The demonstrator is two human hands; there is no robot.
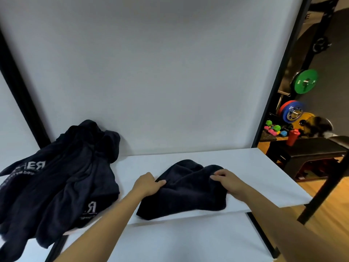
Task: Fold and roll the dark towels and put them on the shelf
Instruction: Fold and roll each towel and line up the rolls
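A dark towel (186, 195) lies bunched on the white shelf board (255, 171), near its front edge. My left hand (148, 184) grips the towel's left side, fingers curled into the cloth. My right hand (229, 181) holds its upper right part, fingers bent over a raised fold. To the left, a heap of several more dark towels (60, 178) with pale lettering spreads over the shelf and hangs past its front edge.
A white back panel (170, 72) rises behind the shelf, framed by black posts (279, 76). A lower white surface (188, 241) sits under the shelf's front edge. On the right are a black bench (309, 148), a red bottle (292, 137) and coloured weight plates (305, 82).
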